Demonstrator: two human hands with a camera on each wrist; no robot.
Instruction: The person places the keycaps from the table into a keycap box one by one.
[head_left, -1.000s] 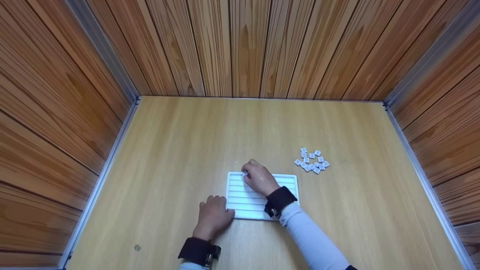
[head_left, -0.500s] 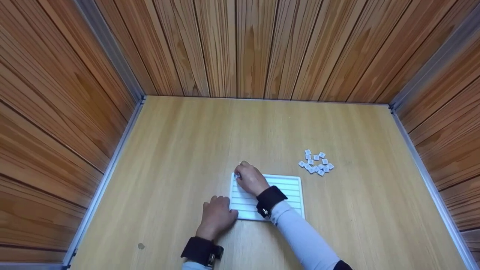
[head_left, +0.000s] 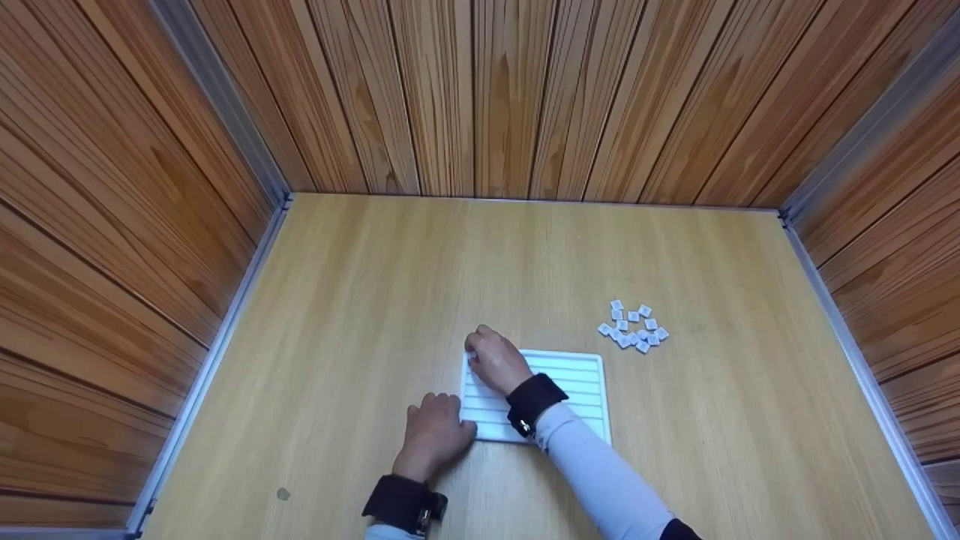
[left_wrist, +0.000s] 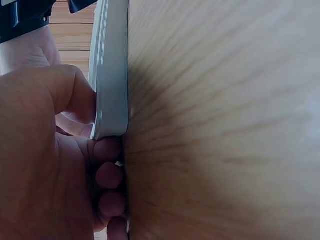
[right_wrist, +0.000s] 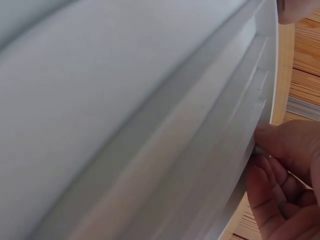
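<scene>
A white ridged tray (head_left: 570, 390) with parallel slots lies on the table. My left hand (head_left: 435, 431) grips its near left corner; in the left wrist view the thumb (left_wrist: 80, 95) bends against the rim and the fingertips (left_wrist: 109, 175) touch the side. At the far left corner, my right hand (head_left: 496, 361) pinches a small tile (right_wrist: 257, 149) between thumb and finger, low against the tray's slots. Most of that tile is hidden by the fingers. Several small white square tiles (head_left: 634, 316) lie scattered on the table to the right of the tray.
The wooden table (head_left: 360, 285) is bordered by metal strips and wood-panelled walls (head_left: 495, 97) at the back and both sides. A small dark spot (head_left: 283, 493) marks the table at the near left.
My right hand has moved left along the tray's far edge to its far left corner, the tile still pinched. My left hand stays at the near corner. The head view has shifted slightly.
</scene>
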